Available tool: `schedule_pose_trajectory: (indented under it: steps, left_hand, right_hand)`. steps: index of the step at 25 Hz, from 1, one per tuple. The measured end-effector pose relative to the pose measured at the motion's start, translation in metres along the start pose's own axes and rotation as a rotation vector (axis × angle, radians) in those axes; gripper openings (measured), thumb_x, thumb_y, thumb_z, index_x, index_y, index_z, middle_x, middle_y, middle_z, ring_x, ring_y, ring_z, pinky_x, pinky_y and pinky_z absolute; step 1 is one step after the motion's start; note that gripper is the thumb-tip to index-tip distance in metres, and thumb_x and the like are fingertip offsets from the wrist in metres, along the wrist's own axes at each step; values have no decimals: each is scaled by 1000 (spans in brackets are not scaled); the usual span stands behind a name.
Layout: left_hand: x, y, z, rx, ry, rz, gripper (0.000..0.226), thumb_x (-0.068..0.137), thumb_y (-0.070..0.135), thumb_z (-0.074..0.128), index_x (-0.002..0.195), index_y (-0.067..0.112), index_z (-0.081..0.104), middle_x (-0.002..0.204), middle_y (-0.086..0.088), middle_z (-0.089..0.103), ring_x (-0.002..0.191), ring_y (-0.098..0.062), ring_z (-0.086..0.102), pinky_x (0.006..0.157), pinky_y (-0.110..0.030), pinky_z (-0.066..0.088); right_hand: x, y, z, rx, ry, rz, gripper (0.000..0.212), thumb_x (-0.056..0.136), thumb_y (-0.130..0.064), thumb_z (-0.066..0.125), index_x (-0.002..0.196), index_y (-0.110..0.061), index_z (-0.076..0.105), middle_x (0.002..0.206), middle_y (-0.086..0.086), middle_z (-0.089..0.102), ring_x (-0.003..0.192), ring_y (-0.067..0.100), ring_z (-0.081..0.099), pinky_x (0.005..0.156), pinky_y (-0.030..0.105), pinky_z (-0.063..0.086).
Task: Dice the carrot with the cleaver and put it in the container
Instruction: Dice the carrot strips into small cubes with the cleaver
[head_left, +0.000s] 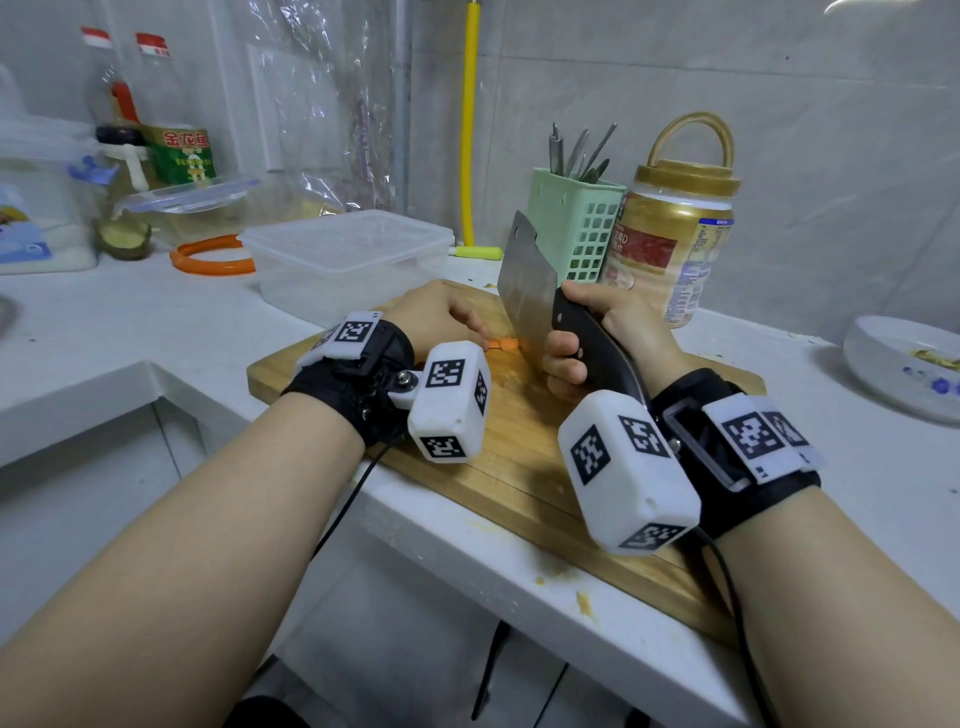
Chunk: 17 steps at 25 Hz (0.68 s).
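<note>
Wooden chopping board (498, 467) lies on the white counter and carries everything. On its far half the left hand (441, 317) presses down on the orange carrot (501, 344), fingers curled over it. Just right of the carrot, the right hand (597, 332) grips the cleaver (527, 280), blade raised above the board. Behind the board's far left edge stands the clear plastic container (348, 260), touching it.

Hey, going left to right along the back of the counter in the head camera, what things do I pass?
Cooking oil bottle → orange ring → clear plastic container → cleaver → green utensil basket → gold-lidded jar → white bowl.
</note>
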<state>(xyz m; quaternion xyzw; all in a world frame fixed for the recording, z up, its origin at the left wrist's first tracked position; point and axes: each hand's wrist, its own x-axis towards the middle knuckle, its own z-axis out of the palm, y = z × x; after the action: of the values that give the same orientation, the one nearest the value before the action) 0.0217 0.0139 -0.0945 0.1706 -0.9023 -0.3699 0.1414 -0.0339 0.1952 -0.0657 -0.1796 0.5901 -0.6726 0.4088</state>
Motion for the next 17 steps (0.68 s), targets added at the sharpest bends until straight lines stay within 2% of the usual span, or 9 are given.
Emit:
schedule_pose_trajectory:
  steps: [3,10,12,14,17]
  left_hand:
    - [0,0,0,-8,-12,9,7,84,15,73,90,15,76,81,2,66,88,-14,59,87,-31,49]
    - [1,1,0,-17,-7,-5,9,83,8,70,86,14,76,90,-4,70,88,-15,60,86,-32,51]
    - [1,0,0,-20,0,-6,11,83,6,69,85,15,75,93,-3,72,89,-15,61,87,-32,51]
    - [1,0,0,-18,7,-18,11,83,7,69,88,13,75,86,5,70,88,-13,61,87,-31,50]
    - [2,-1,0,3,26,-27,9,82,9,70,89,12,75,79,11,65,87,-12,60,88,-31,49]
  right_hand:
    - [2,0,1,-43,17,38,25,99,-36,40,97,-12,37,47,3,42,32,18,38,41,18,30]
    - [3,-12,-4,21,50,57,19,96,-26,43,104,-12,33,50,4,41,32,16,39,41,12,34]
    - [2,-9,-7,44,47,43,15,94,-25,42,98,-12,37,50,5,41,32,16,38,42,12,34]
    - [2,-6,-8,83,22,19,14,92,-25,39,87,-12,39,49,4,41,32,15,37,43,12,32]
    - [3,0,-6,100,-38,1,26,97,-33,39,79,-15,39,47,0,38,32,14,36,41,15,27]
